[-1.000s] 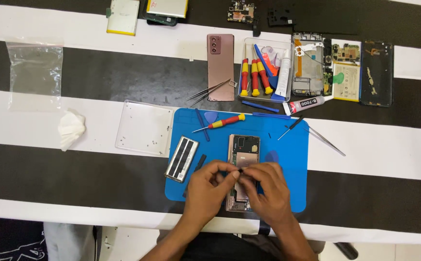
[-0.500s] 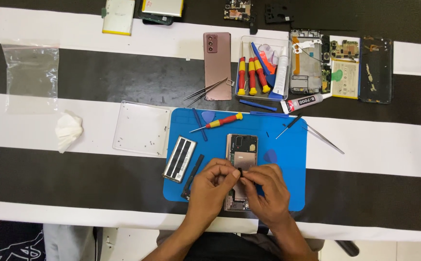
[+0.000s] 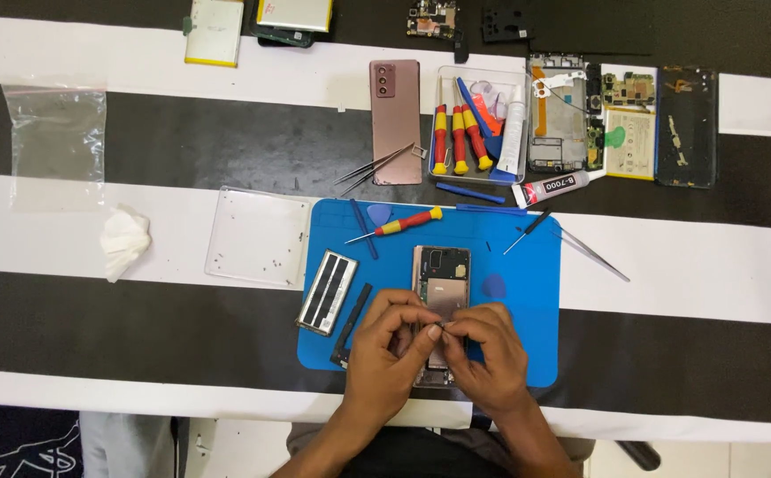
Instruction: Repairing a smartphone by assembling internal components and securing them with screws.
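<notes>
Head view, left hand (image 3: 391, 350): a tiny part, too small to identify, is being pinched at the fingertips.
Right hand (image 3: 484, 350): the same part is being pinched.
Opened phone (image 3: 442, 281): is lying on the blue mat (image 3: 527, 292), partly covered by both hands.
Screwdriver (image 3: 396, 225): is lying above the phone.

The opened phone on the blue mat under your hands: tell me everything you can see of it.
The opened phone lies flat on the blue rubber work mat, long axis running away from the person, back cover off. Its top end shows a dark frame with small internal parts; below sits a copper-brown panel. The left hand and right hand cover its lower half, fingertips meeting over its middle around something too small to identify.
</notes>
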